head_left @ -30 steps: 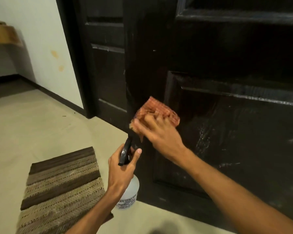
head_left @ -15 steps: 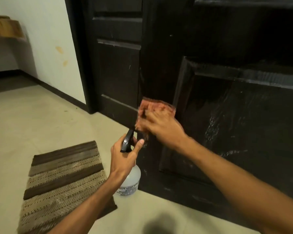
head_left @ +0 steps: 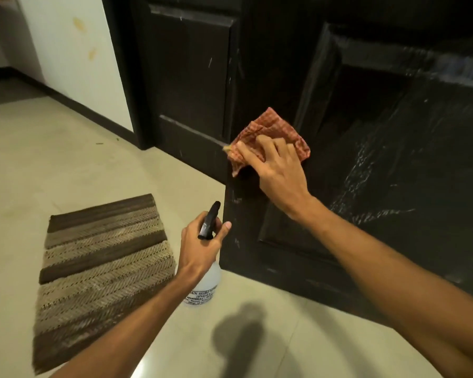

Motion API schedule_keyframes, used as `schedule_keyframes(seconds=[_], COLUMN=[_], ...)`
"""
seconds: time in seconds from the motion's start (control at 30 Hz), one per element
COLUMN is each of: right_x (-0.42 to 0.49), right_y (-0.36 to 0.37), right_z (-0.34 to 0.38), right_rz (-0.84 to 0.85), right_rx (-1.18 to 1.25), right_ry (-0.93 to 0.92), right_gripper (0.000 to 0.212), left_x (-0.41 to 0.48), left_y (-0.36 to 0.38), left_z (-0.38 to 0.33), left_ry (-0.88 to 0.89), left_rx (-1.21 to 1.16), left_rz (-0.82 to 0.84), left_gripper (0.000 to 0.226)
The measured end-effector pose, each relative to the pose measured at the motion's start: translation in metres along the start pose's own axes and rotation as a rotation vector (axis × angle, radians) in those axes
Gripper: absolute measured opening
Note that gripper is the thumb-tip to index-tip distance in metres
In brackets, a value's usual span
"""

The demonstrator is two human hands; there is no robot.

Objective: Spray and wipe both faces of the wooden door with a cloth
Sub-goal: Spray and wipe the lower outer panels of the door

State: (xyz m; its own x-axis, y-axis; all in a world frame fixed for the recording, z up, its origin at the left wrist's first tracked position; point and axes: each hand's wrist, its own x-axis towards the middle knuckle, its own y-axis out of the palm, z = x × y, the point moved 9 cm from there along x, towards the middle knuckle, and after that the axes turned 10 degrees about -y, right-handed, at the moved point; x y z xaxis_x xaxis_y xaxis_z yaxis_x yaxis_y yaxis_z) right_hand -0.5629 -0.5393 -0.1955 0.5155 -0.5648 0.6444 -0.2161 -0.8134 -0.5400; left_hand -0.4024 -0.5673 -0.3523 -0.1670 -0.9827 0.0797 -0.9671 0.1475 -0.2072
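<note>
Dark panelled wooden door [head_left: 271, 77], scuffed, fills the right; wet streaks [head_left: 366, 170] cross its lower panel. Your right hand [head_left: 279, 170], fingers bent, grips the red checked cloth [head_left: 265, 129] against the door's edge, blurred half a second ago and now sharp. Your left hand [head_left: 200, 249] stays wrapped round the spray bottle [head_left: 206, 285] neck. The door's top is cut off and the bottle's label is half covered.

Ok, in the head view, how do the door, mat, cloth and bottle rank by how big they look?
1. door
2. mat
3. cloth and bottle: these look close. Each is partly covered and the bottle sits nearer the camera, so I won't rank them.
</note>
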Motion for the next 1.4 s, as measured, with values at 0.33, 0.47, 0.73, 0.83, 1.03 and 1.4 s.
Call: schedule_keyframes(seconds=[0.33, 0.47, 0.73, 0.83, 1.03, 1.4], right_x=[-0.02, -0.073, -0.034, -0.088, -0.092, -0.116], right_y=[0.027, 0.075, 0.062, 0.102, 0.1, 0.046], right_z=[0.01, 0.085, 0.047, 0.107, 0.103, 0.027], right_rz=[-0.026, 0.156, -0.044, 0.142, 0.257, 0.11], right_rx=[-0.019, 0.064, 0.001, 0.054, 0.04, 0.003], right_ry=[0.063, -0.233, -0.015, -0.247, -0.341, -0.114], right_gripper=[0.05, 0.044, 0.046, 0.048, 0.038, 0.035], left_x=[-0.005, -0.015, -0.01, -0.027, -0.013, -0.005], left_y=[0.036, 0.037, 0.028, 0.026, 0.016, 0.045], left_z=[0.074, 0.097, 0.109, 0.122, 0.109, 0.062], left_ry=[-0.105, -0.109, -0.077, -0.08, -0.047, 0.017], left_rx=[0.141, 0.163, 0.211, 0.201, 0.122, 0.0], left_rz=[0.005, -0.002, -0.009, -0.031, -0.005, 0.065], left_gripper=[0.037, 0.034, 0.035, 0.036, 0.029, 0.032])
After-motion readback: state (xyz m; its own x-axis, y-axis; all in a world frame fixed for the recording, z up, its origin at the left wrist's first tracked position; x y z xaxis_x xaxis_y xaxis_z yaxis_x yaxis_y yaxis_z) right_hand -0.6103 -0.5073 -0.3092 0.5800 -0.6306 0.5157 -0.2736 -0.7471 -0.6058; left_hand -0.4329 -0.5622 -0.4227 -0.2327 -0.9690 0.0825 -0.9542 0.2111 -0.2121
